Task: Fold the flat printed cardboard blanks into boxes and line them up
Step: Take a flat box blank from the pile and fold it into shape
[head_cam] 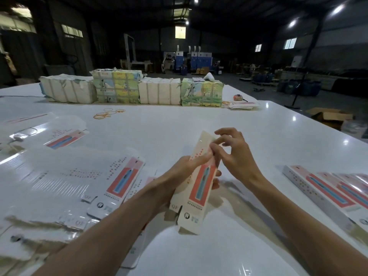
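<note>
— Holding the half-formed box (200,188) up off the table (179,126), are we?

— We are. Our left hand (185,172) wraps it around the middle, thumb laid on the printed front, fingers curled behind and showing at the far side.

— And our right hand (237,156)?

— Its thumb and forefinger pinch the box near the upper end, at the right edge. The other fingers are curled and lifted free of the card.

— How does the box sit?

— It is long and tilted, its top end leaning away from us, the red-and-blue panel facing up. The near end is open, with its flaps loose.

— Where are our flat blanks (119,176)?

— They are fanned in a loose pile on the table to our left, overlapping, some of them blurred.

— And the finished ones?

— We see a row of folded boxes (326,194) lying side by side at our right, touching one another, well apart from the one in our hands.

— Anything farther off?

— Some rubber bands (108,114) lie on the table, wrapped bundles (159,92) stand in a line along the far edge, and a small stack (242,105) of printed card sits just beside the last bundle.
</note>
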Motion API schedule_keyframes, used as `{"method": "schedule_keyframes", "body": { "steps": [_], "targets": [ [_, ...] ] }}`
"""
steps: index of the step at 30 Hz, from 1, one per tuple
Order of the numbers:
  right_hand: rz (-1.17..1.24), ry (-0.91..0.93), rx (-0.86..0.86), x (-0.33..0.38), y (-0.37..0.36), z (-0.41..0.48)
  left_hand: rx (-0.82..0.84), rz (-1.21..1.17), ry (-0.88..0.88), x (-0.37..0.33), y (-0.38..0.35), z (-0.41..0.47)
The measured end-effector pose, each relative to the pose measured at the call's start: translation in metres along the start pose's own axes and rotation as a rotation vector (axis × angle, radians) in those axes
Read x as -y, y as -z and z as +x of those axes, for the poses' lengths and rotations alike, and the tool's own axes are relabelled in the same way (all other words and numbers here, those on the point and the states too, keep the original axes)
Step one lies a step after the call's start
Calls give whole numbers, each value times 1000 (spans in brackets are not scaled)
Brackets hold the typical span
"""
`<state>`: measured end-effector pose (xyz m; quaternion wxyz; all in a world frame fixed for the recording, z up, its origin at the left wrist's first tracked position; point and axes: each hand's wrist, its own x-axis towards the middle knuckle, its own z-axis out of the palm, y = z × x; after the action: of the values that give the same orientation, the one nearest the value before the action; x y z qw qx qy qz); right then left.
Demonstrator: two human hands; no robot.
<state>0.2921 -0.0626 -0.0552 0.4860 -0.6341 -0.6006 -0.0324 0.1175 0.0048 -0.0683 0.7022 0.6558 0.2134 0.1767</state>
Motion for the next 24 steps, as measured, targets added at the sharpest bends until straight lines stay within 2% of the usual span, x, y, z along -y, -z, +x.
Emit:
{"method": "schedule_keyframes", "body": {
  "steps": [3,10,18,20,24],
  "targets": [
    [153,-113,46,5,8,3,104,-164,48,-7,-1,0],
    [400,-219,76,15,24,4,169,-197,89,-13,0,-5],
    [623,-253,113,25,29,1,264,-166,66,-14,6,-1],
    [658,-248,126,26,29,1,244,-162,69,-14,5,-1],
    [701,-214,104,27,27,3,95,-123,127,-16,-8,1]
  ]
}}
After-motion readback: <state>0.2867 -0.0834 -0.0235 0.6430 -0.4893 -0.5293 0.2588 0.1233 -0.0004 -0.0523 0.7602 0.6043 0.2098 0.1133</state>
